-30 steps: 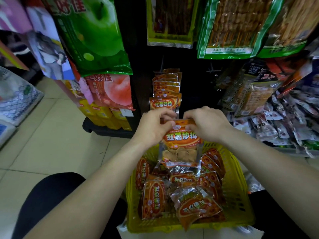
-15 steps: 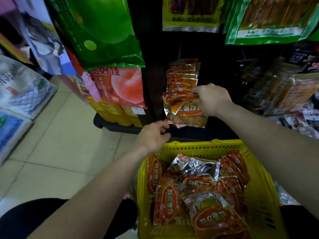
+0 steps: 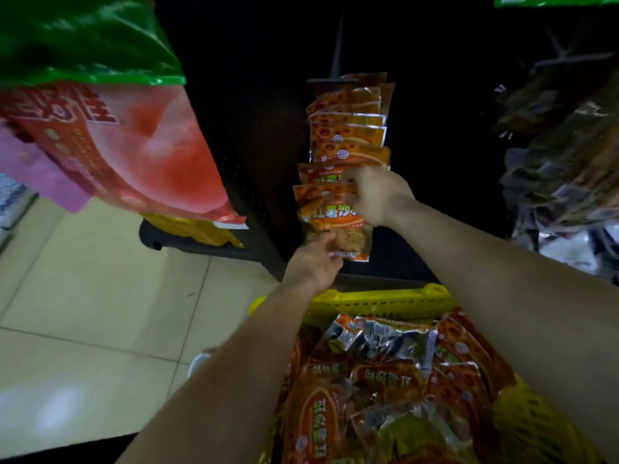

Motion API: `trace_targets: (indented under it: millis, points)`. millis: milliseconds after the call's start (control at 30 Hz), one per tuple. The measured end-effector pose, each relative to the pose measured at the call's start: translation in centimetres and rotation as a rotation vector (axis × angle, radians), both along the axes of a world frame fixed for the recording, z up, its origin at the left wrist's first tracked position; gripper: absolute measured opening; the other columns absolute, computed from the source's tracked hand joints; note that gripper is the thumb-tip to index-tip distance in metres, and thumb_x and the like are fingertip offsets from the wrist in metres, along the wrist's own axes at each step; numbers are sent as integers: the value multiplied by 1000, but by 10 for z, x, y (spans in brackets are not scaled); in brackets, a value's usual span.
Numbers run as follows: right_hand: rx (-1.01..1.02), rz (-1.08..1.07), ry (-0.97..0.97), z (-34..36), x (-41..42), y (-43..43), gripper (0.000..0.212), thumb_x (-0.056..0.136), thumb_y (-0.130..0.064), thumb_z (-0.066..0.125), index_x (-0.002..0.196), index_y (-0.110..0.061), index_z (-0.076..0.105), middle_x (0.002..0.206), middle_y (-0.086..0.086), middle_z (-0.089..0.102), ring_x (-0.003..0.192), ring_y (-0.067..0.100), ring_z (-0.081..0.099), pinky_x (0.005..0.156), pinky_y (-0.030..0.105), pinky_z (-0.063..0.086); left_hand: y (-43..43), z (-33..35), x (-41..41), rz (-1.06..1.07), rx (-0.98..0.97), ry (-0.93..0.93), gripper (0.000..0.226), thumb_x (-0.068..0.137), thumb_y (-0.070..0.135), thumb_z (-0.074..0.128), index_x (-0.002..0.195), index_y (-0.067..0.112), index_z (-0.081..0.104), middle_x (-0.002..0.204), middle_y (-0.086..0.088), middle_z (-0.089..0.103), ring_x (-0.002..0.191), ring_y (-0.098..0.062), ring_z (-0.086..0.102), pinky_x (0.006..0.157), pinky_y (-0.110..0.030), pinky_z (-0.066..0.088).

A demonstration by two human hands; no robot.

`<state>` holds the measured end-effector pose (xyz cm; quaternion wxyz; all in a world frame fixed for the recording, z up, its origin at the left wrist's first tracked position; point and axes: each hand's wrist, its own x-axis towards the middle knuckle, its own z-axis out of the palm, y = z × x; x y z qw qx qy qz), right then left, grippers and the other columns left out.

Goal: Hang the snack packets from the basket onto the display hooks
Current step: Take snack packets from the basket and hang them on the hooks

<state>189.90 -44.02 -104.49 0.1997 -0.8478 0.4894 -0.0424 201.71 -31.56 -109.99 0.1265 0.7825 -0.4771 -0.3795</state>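
An orange snack packet (image 3: 330, 219) hangs at the front of a row of like packets (image 3: 348, 128) on a dark display hook (image 3: 336, 51). My right hand (image 3: 378, 195) grips the front packet's top right corner. My left hand (image 3: 315, 262) pinches its clear lower left edge from below. Under my arms stands a yellow basket (image 3: 378, 299) holding several more orange packets (image 3: 385, 380).
Big green (image 3: 83, 38) and red (image 3: 134, 145) bags hang at the left, close to my left arm. Dark packets (image 3: 562, 155) hang at the right. The black rack base (image 3: 194, 244) juts over the beige tiled floor (image 3: 83, 296).
My right hand carried the packet from above the basket up to the hook row. My left hand dropped away, then rose again to its lower edge. The camera moved closer.
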Motion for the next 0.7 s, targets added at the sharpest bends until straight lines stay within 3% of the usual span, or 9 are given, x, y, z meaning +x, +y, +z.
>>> trace_targets:
  millis: [100,333,500,633,700]
  points:
    - [11,-1,12,-5,8,-9,34,95,-33,57,129,-28,58,122,8,62,107,30,60,81,37,52,-9,-13,0,25,1,6,56,94,38,57,147,44,38,134,-1,60,106,-27,64,94,-44,54]
    - [-101,-10,54,-4,15,-24,35,93,-35,62,128,-32,58,124,7,63,113,31,60,83,36,49,-23,-26,2,13,-34,-81,56,96,44,53,150,36,39,142,-4,56,126,-25,53,107,-38,44]
    - [-77,14,55,-2,5,-12,51,88,-37,67,136,-31,52,124,6,64,111,31,62,83,38,51,-13,-21,2,-28,25,-46,60,97,42,53,153,42,30,144,-5,50,112,-26,60,99,-43,51]
    - [-146,-29,27,11,-7,1,62,82,-40,72,137,-25,49,130,7,60,118,30,56,91,42,50,-2,-4,6,-45,44,-78,60,97,40,53,153,42,31,147,-6,50,119,-26,57,103,-40,48]
    - [-156,-68,36,20,-18,13,69,81,-42,73,141,-23,44,135,7,55,123,31,51,96,44,48,8,8,6,-47,42,-78,59,97,40,54,152,43,33,143,-7,53,114,-29,62,98,-43,52]
